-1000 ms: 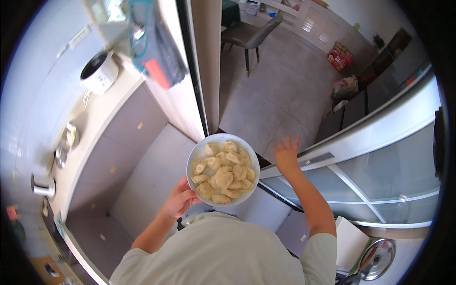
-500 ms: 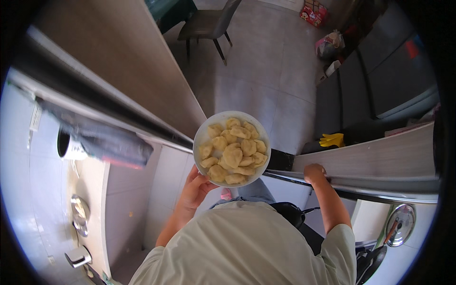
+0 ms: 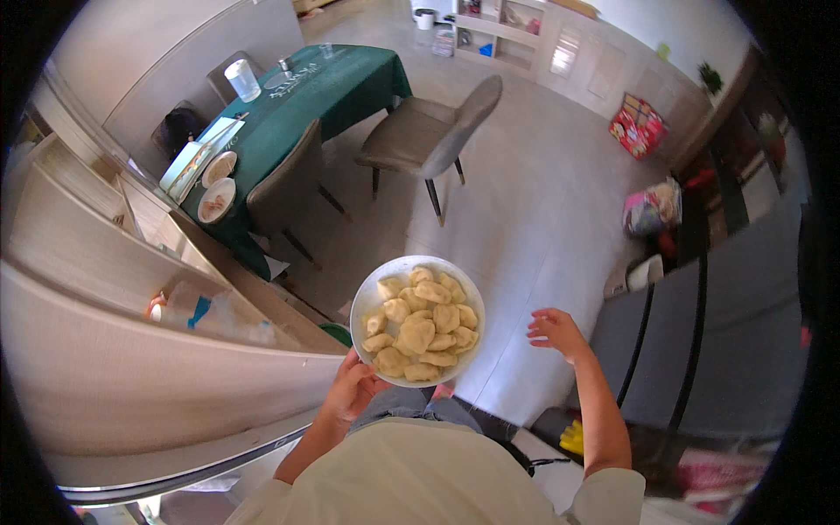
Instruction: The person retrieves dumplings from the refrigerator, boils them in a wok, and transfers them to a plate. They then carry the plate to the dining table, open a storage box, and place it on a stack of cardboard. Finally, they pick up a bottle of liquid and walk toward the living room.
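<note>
My left hand (image 3: 352, 390) grips the near left rim of a round white plate (image 3: 356, 317), holding it level in front of my body. Several pale yellow dumplings (image 3: 418, 331) are heaped on the plate. To the right of it, my right hand (image 3: 555, 332) hovers over the floor with its fingers apart, holding nothing. Part of my left fingers is hidden beneath the plate.
Ahead left stands a table with a green cloth (image 3: 297, 109), bearing dishes (image 3: 215, 201) and a clear pitcher (image 3: 242, 80). A grey chair (image 3: 429, 131) stands beside it. Dark grey panels (image 3: 700, 324) line the right; a wooden shelf unit (image 3: 175, 367) is close on my left.
I have moved forward through the doorway, and the table and chairs have come into view. My right hand has left the door edge and opened. The plate stays in my left hand.
</note>
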{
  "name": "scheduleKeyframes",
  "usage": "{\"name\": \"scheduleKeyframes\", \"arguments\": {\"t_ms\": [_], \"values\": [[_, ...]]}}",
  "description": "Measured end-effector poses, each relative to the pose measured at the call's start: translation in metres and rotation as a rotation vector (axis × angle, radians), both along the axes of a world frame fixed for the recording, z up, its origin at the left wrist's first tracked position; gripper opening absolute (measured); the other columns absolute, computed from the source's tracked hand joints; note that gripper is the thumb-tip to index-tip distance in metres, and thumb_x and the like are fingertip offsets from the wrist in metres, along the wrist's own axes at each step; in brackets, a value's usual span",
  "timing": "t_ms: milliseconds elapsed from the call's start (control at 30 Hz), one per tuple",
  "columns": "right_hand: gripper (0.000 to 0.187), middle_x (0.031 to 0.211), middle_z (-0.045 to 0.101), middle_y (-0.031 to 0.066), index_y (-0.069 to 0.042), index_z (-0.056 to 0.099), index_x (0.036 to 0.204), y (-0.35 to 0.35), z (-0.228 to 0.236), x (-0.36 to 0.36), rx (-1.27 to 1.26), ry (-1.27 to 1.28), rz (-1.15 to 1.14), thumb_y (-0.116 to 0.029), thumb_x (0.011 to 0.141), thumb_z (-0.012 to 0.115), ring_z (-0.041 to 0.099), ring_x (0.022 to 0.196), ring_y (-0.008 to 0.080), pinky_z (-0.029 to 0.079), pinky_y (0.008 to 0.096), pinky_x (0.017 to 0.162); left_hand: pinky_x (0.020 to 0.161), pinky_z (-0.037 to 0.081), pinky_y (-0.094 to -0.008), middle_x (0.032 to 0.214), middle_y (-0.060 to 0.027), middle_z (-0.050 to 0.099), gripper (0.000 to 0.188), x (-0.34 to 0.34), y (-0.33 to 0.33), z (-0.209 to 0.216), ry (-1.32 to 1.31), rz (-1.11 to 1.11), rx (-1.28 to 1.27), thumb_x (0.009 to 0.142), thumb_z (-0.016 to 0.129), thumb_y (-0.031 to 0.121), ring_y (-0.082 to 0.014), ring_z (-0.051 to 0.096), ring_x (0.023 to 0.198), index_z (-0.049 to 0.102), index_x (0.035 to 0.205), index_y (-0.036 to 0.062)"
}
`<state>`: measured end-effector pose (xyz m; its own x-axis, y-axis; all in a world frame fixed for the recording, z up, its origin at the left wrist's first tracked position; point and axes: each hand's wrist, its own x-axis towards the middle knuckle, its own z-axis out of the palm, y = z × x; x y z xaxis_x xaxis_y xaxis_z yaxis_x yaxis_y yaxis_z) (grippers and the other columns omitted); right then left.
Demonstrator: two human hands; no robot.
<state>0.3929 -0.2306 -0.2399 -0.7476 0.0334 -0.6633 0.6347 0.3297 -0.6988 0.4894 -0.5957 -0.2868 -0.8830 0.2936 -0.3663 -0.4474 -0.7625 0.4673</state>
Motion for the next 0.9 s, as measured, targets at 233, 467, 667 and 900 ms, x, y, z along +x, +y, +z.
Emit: {"name": "scheduleKeyframes", "arguments": {"t_ms": [233, 467, 667, 900], "values": [[0.031, 0.099, 0.058, 0.0158, 0.003, 0.048, 0.113, -0.067, -0.001, -0.183, -0.371, -0.008, 0.128, -0.017, 0.089, 0.046, 0.060, 0.088, 0.0244, 0.051, 0.0340, 0.080, 0.088, 0.045, -0.0424, 0.126, -0.0126, 0.044, 0.057, -0.168, 0.024, -0.005, 0.026, 0.173, -0.010, 0.078, 0.053, 0.013, -0.0260, 0.049, 0.111, 0.030, 0.129, 0.0061], [0.028, 0.094, 0.060, 0.0150, 0.003, 0.052, 0.108, -0.029, -0.022, -0.293, -0.201, -0.012, 0.175, -0.015, 0.088, 0.049, 0.061, 0.085, 0.0220, 0.051, 0.0330, 0.079, 0.089, 0.046, -0.0442, 0.124, -0.0137, 0.045, 0.051, -0.327, 0.020, -0.021, 0.021, 0.254, 0.018, 0.079, 0.046, 0.002, -0.0281, 0.050, 0.110, 0.031, 0.128, 0.0051], [0.023, 0.090, 0.060, 0.0138, 0.002, 0.052, 0.105, 0.010, -0.035, -0.408, -0.137, -0.068, 0.030, -0.013, 0.088, 0.047, 0.061, 0.083, 0.0223, 0.051, 0.0335, 0.076, 0.090, 0.045, -0.0412, 0.122, -0.0127, 0.047, 0.049, -0.436, 0.006, -0.050, -0.042, 0.362, 0.011, 0.079, 0.048, 0.003, -0.0265, 0.051, 0.108, 0.033, 0.125, 0.0059], [0.024, 0.093, 0.060, 0.0129, 0.002, 0.052, 0.105, -0.044, -0.040, -0.563, -0.170, -0.088, 0.346, -0.014, 0.088, 0.049, 0.060, 0.085, 0.0218, 0.050, 0.0315, 0.077, 0.088, 0.046, -0.0443, 0.114, -0.0167, 0.049, 0.040, -0.554, -0.025, -0.061, -0.086, 0.574, 0.006, 0.081, 0.046, 0.001, -0.0301, 0.056, 0.099, 0.032, 0.118, 0.0043]]}}
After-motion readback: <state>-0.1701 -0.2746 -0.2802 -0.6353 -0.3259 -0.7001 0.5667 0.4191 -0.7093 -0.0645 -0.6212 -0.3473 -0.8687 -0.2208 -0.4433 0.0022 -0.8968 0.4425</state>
